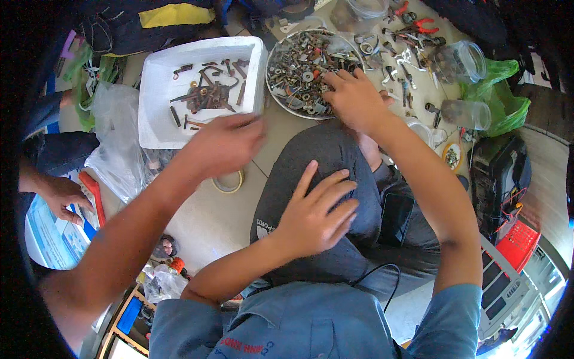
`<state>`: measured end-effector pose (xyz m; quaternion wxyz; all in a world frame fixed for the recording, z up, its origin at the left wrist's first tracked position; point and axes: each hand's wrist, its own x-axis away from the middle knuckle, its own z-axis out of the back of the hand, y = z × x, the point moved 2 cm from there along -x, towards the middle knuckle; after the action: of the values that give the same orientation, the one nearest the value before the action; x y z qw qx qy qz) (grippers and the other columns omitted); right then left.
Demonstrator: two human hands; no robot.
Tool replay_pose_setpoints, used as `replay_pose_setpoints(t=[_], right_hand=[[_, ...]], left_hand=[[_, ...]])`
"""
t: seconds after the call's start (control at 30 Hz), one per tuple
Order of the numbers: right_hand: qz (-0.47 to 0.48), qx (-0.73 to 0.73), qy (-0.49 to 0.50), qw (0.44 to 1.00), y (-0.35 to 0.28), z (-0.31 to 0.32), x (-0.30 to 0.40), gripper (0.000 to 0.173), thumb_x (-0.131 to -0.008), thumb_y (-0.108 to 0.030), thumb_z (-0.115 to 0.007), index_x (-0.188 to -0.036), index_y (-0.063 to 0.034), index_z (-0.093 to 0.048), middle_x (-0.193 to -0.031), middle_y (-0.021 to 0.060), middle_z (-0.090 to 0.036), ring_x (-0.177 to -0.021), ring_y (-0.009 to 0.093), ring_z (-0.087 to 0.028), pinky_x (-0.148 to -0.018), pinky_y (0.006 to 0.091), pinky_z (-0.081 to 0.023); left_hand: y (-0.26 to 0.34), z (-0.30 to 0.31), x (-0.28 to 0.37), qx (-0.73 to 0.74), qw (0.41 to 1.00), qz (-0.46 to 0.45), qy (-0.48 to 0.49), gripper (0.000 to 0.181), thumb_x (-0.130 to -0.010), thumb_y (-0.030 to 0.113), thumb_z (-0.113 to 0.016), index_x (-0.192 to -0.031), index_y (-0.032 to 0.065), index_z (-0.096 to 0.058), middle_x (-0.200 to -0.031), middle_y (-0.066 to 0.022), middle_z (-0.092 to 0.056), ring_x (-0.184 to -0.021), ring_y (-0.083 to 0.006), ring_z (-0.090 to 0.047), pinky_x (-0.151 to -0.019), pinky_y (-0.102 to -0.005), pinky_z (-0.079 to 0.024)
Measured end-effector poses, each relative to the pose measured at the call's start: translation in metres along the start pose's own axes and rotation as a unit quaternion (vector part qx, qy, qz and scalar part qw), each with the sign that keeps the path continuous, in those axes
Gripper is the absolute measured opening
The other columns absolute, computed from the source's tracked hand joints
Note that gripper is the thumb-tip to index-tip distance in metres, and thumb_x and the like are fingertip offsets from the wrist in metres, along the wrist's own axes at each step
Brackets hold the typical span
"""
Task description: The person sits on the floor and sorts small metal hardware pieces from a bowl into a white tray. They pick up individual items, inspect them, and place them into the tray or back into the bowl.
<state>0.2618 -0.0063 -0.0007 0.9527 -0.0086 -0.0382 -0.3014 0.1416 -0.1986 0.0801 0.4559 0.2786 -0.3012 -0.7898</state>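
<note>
My right hand (358, 98) reaches over the near right rim of a round metal bowl (272, 92), its fingertips among the parts. Mixed small hardware (300, 67) fills the bowl, with nuts, washers, screws and bits of metal. Whether those fingers grip a piece is hidden from above. Fingers spread, my left hand (316, 215) lies over my dark trouser leg (309, 148) and holds nothing. Left of the bowl stands a white foam box (157, 130). Rusty bolts and metal pieces (208, 94) lie in it, several in a central heap.
Another person's blurred hand (233, 143) extends past the foam box's near right corner; a second hand (67, 197) rests at far left. A tape roll (228, 181) lies on the floor. Pliers (423, 26), loose tools and clear plastic jars (464, 114) are at right. A phone (397, 219) lies on my lap.
</note>
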Motion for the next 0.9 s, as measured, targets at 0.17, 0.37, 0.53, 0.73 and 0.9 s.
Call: replay_pose_setpoints(t=[0.17, 0.37, 0.53, 0.73, 0.9], right_hand=[[-0.008, -0.070, 0.100, 0.992, 0.000, 0.006, -0.002, 0.019, -0.074, -0.015, -0.074, -0.093, -0.0117, -0.074, -0.113, 0.0070, -0.066, -0.106, 0.026, -0.062, -0.087, 0.0390, -0.047], [-0.242, -0.626, 0.147, 0.727, 0.034, -0.005, -0.003, 0.018, -0.092, -0.017, -0.070, -0.102, -0.0023, -0.072, -0.089, 0.0035, -0.068, -0.081, 0.015, -0.063, -0.069, 0.0272, -0.046], [-0.285, -0.766, 0.105, 0.566, 0.033, 0.011, -0.003, 0.021, -0.095, -0.017, -0.068, -0.109, -0.0005, -0.066, -0.090, -0.0001, -0.064, -0.075, 0.007, -0.050, -0.066, 0.0234, -0.040], [-0.227, -0.840, 0.121, 0.478, 0.028, 0.014, -0.013, 0.019, -0.095, -0.016, -0.067, -0.106, -0.0007, -0.065, -0.091, 0.0004, -0.061, -0.076, 0.008, -0.050, -0.066, 0.0247, -0.039], [-0.194, -0.809, 0.104, 0.545, 0.009, 0.054, -0.026, 0.025, -0.093, -0.018, -0.069, -0.109, 0.0009, -0.066, -0.105, 0.0042, -0.066, -0.087, 0.010, -0.056, -0.077, 0.0266, -0.045]], left_hand=[[-0.007, 0.000, 0.006, -0.012, 0.999, -0.038, 0.004, 0.022, -0.077, 0.016, -0.077, -0.097, 0.0148, -0.070, -0.123, -0.0049, -0.066, -0.131, -0.0278, -0.056, -0.119, -0.0630, -0.021], [-0.008, -0.001, 0.003, -0.008, 0.999, -0.039, 0.025, 0.018, -0.078, 0.015, -0.076, -0.095, 0.0150, -0.070, -0.118, -0.0032, -0.067, -0.130, -0.0267, -0.058, -0.119, -0.0622, -0.022], [-0.007, -0.002, 0.000, -0.010, 0.999, -0.037, 0.035, 0.016, -0.080, 0.015, -0.076, -0.095, 0.0153, -0.070, -0.118, -0.0031, -0.067, -0.130, -0.0260, -0.058, -0.118, -0.0620, -0.022], [-0.007, -0.001, 0.002, 0.001, 0.999, -0.031, 0.022, 0.015, -0.081, 0.015, -0.076, -0.095, 0.0154, -0.070, -0.117, -0.0032, -0.068, -0.130, -0.0261, -0.057, -0.118, -0.0618, -0.023], [-0.006, -0.001, 0.003, -0.008, 0.999, -0.027, 0.020, 0.014, -0.081, 0.015, -0.074, -0.094, 0.0154, -0.070, -0.117, -0.0032, -0.068, -0.130, -0.0264, -0.058, -0.118, -0.0618, -0.022]])
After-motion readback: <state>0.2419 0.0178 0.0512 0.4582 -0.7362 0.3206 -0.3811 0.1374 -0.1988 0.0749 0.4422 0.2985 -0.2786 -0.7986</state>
